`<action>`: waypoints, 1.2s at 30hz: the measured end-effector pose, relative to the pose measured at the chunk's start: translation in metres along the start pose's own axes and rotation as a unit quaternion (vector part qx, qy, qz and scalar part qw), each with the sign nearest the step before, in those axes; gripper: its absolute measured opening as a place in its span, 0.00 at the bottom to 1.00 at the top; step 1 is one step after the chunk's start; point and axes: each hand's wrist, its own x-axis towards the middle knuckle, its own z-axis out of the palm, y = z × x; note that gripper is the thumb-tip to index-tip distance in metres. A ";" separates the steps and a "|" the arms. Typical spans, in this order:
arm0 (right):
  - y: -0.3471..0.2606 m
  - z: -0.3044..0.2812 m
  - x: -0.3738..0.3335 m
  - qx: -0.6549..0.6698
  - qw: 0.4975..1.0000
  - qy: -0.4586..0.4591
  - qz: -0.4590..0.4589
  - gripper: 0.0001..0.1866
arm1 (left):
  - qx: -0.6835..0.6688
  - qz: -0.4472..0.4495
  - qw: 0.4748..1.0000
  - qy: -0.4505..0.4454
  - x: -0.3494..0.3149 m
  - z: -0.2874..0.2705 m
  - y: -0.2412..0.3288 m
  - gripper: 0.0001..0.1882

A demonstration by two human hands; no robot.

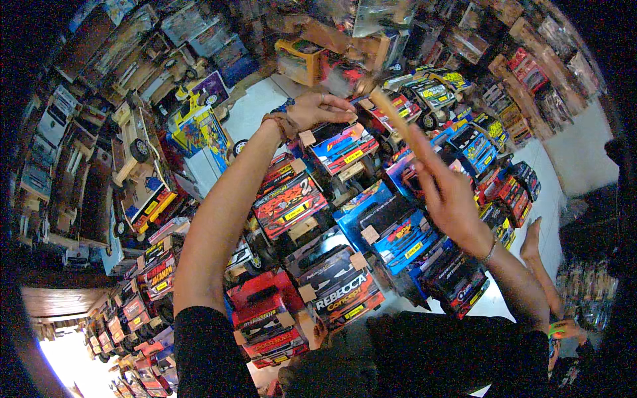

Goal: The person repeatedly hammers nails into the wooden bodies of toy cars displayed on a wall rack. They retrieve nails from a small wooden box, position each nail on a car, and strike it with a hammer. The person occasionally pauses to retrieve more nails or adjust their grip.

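My right hand (pixel 458 209) is wrapped round the wooden handle of a hammer (pixel 398 123), raised and blurred by motion, its head up near my left hand. At the upper middle, my left hand (pixel 315 111) is closed at the top edge of a blue and red toy truck (pixel 343 147). Its fingertips are pressed together there; whatever they pinch is too small to make out. In front of that truck stand an orange-red toy truck (pixel 290 205) and a blue one (pixel 398 229). Small tan wooden pieces, such as this block (pixel 369 233), stick out from the trucks' corners.
Rows of toy trucks surround me, including a black one (pixel 342 285) and a red one (pixel 269 318) close to me. At the left lies a tipped wooden truck (pixel 142 169). Stacked wooden truck bodies (pixel 126 73) line the back. Another person's bare leg (pixel 541 265) shows at right.
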 end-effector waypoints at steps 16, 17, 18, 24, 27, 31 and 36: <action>0.014 0.006 0.007 -0.033 0.998 0.001 -0.059 0.32 | -0.042 -0.003 0.999 0.016 0.010 -0.001 -0.009 0.19; 0.016 0.005 0.007 -0.033 0.998 0.004 -0.047 0.32 | -0.058 -0.001 0.998 0.008 0.010 -0.001 -0.006 0.19; 0.017 0.003 0.007 -0.031 0.998 0.024 -0.043 0.33 | -0.071 0.009 0.997 -0.001 0.010 -0.001 -0.003 0.19; 0.019 -0.001 0.008 -0.040 0.998 -0.030 -0.037 0.28 | -0.055 -0.031 0.998 0.028 0.009 0.001 0.005 0.21; 0.019 -0.001 0.010 -0.020 1.000 0.006 -0.011 0.28 | -0.023 -0.027 0.999 0.018 0.009 0.001 0.002 0.23; 0.021 -0.002 0.013 -0.006 0.996 -0.024 -0.089 0.27 | -0.010 -0.009 1.000 0.007 0.014 -0.001 -0.001 0.24; 0.024 -0.005 0.016 0.005 0.999 -0.038 0.029 0.27 | -0.049 -0.005 0.999 -0.008 0.018 -0.002 -0.002 0.20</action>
